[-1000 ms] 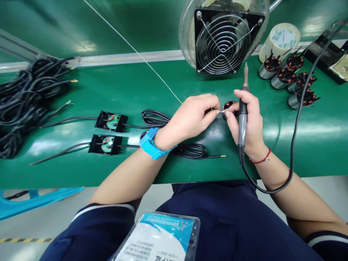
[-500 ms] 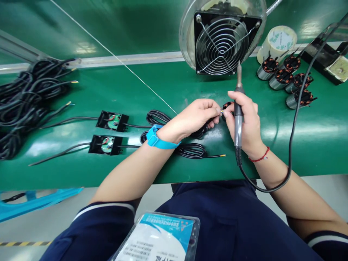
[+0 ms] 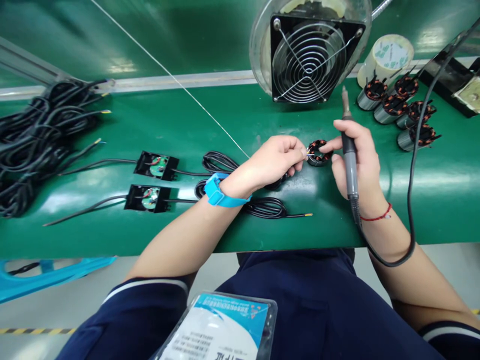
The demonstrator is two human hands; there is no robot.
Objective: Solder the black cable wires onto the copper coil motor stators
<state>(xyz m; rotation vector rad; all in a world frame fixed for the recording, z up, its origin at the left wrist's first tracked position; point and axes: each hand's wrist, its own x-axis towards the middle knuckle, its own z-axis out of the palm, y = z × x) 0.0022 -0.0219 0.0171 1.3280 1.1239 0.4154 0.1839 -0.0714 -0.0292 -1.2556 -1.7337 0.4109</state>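
My left hand [image 3: 282,159] is closed in a pinch on a cable end, whose thin coloured wires [image 3: 309,153] stick out past the fingertips. Right beside those wires, a motor stator [image 3: 318,159] with copper windings stands on the green bench. A soldering iron [image 3: 350,160] rests in my right hand [image 3: 362,165], its tip pointing up and away from me. The thumb and index finger of this hand are apart, near the stator's right side. Beneath my left wrist lie coiled black cables [image 3: 265,207], partly hidden by the arm.
A fan with a wire guard [image 3: 308,70] stands behind the stator. Several more stators [image 3: 390,109] and a tape roll [image 3: 390,56] sit at the right rear. Two open black boxes with circuit boards [image 3: 155,166] lie left, near a heap of black cables [image 3: 41,135].
My right hand has drawn back to the right with the soldering iron, away from the wires, leaving the stator more exposed. My left hand stays nearly still.
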